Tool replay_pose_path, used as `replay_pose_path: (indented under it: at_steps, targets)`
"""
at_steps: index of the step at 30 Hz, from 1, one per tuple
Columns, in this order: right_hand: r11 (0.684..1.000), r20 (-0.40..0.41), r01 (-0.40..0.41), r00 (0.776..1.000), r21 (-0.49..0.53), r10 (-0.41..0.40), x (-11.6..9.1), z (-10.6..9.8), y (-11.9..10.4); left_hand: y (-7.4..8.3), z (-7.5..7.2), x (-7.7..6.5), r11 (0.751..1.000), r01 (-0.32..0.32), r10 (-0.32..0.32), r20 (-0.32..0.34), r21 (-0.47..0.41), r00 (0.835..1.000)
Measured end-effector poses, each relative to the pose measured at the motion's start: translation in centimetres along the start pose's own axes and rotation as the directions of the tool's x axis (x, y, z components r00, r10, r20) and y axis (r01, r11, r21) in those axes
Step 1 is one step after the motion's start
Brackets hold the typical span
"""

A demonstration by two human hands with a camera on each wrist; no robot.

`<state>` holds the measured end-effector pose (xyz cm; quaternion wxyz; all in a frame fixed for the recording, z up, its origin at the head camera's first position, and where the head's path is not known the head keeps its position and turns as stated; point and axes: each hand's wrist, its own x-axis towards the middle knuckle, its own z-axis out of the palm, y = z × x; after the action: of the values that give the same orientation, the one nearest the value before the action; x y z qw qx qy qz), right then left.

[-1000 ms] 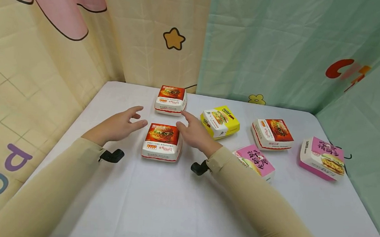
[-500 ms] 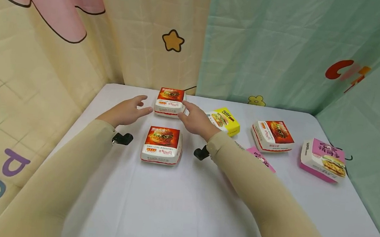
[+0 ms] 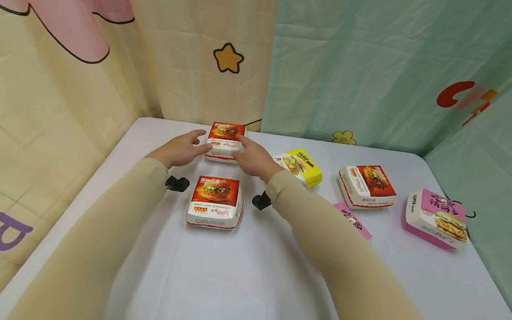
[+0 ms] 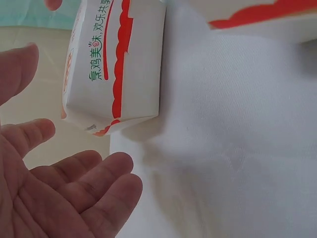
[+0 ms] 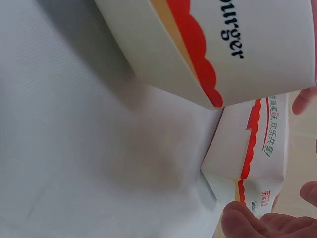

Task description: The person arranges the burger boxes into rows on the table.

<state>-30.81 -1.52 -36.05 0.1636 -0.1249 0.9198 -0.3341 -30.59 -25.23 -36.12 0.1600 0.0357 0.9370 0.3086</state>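
A red-and-white burger box point(image 3: 226, 133) sits at the far edge of the table, between my two hands. My left hand point(image 3: 180, 149) is at its left side, thumb and fingers spread; the left wrist view shows a gap between these fingers point(image 4: 106, 191) and the box's white side point(image 4: 141, 64). My right hand point(image 3: 256, 160) is at its right side, fingers extended, and in the right wrist view a fingertip point(image 5: 237, 218) overlaps the box's lower corner. A second red-and-white burger box point(image 3: 214, 204) lies nearer, below both hands.
Right of the hands are a yellow burger box point(image 3: 305, 167), another red-and-white box point(image 3: 368, 186) and a pink-and-white box point(image 3: 437, 216). My right sleeve point(image 3: 323, 227) mostly covers another pink box point(image 3: 354, 220). Printed curtains point(image 3: 338, 60) stand behind the white table point(image 3: 208, 283).
Both hands have moved forward, from beside the nearer box to either side of the far one. The right sleeve now covers more of a pink box. The boxes stay in place.
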Motion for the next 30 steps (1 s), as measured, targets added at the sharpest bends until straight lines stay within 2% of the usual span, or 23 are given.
replay_pose_path:
  at_steps: [4, 13, 21, 30]
  targets:
    - [0.999, 0.022, -0.028, 0.999, 0.025, 0.028, 0.3, 0.3, -0.2, -0.2, 0.3, 0.6, 0.999, 0.009, -0.008, 0.022, -0.034, 1.0]
    - [0.997, 0.039, -0.034, 0.999, 0.069, 0.031, 0.7, 0.8, -0.1, -0.5, 0.7, 1.3, 0.982, 0.034, -0.02, 0.078, -0.187, 0.997]
    - [0.989, -0.007, -0.056, 0.998, 0.136, 0.057, 0.4, 1.0, -0.2, -0.4, 1.0, 1.0, 0.963, 0.02, -0.005, 0.054, -0.269, 0.999]
    - [0.984, -0.023, -0.058, 0.998, 0.168, 0.063, -0.6, 0.8, -0.5, -0.6, 1.0, 0.4, 0.961, -0.006, 0.008, 0.004, -0.277, 1.0]
